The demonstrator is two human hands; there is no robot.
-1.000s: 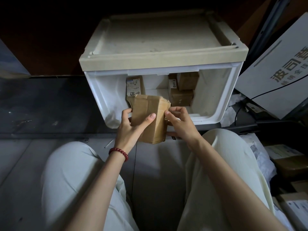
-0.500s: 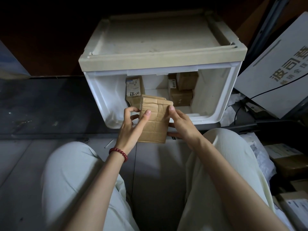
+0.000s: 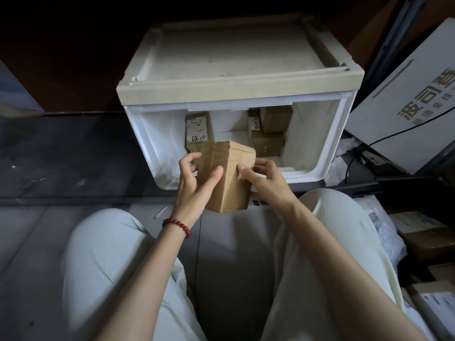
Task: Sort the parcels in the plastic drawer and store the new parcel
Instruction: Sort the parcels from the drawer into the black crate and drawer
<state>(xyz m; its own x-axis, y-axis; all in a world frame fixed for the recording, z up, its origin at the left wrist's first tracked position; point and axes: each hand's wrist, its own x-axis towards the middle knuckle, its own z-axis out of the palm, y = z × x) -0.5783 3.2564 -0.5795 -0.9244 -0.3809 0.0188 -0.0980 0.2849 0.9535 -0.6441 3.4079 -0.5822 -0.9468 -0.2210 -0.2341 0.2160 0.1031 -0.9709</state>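
A white plastic drawer (image 3: 147, 134) stands pulled open in front of my knees under a beige top. I hold a brown cardboard parcel (image 3: 229, 183) upright before the drawer's front edge. My left hand (image 3: 194, 183) grips its left side, thumb on the front face. My right hand (image 3: 266, 183) pinches its right side. Inside the drawer a labelled parcel (image 3: 198, 130) stands at the back middle, and a stack of brown parcels (image 3: 268, 134) sits at the back right.
A large white box with printed characters (image 3: 406, 112) leans at the right, with a black cable (image 3: 384, 141) across it. More parcels (image 3: 423, 239) lie on the floor at the lower right. My knees in pale trousers flank the grey floor.
The parcel has been turned in my hands, showing a different face and edge. Both hands shifted their grip slightly; the drawer and its contents have not moved.
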